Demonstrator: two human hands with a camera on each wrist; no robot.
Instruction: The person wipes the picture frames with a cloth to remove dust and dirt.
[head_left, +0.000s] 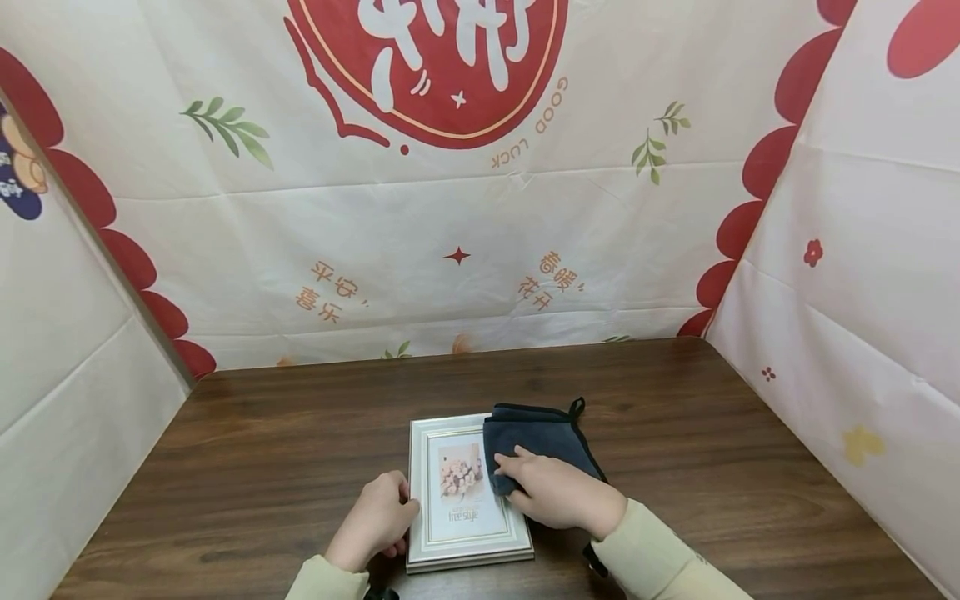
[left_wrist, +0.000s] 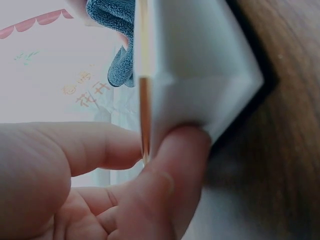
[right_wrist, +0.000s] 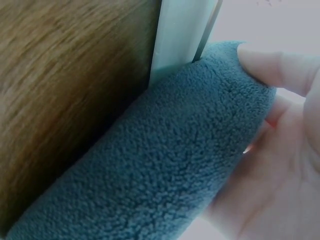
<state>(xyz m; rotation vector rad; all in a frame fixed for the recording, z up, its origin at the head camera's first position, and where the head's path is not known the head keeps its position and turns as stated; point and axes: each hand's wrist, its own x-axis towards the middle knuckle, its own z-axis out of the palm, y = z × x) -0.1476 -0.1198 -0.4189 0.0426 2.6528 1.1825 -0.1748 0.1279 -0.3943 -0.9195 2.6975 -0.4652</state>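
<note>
A picture frame [head_left: 468, 533] with a pale border and a flower print lies flat on the table. At its left edge, my left hand [head_left: 378, 514] grips the side between thumb and fingers; the left wrist view shows the thumb [left_wrist: 182, 170] against the frame's outer side. A dark blue-grey cloth [head_left: 536, 433] with black edging covers the frame's right border and hangs over onto the table. My right hand [head_left: 562, 492] holds this folded cloth against the frame. In the right wrist view, the thumb rests on the fuzzy cloth [right_wrist: 150, 160] beside the frame's side [right_wrist: 182, 35].
The brown wooden table [head_left: 300, 433] extends around the frame on both sides. Behind it hangs a white printed backdrop [head_left: 420, 225] with red scalloped edging, and white fabric panels [head_left: 847, 292] stand at the left and right.
</note>
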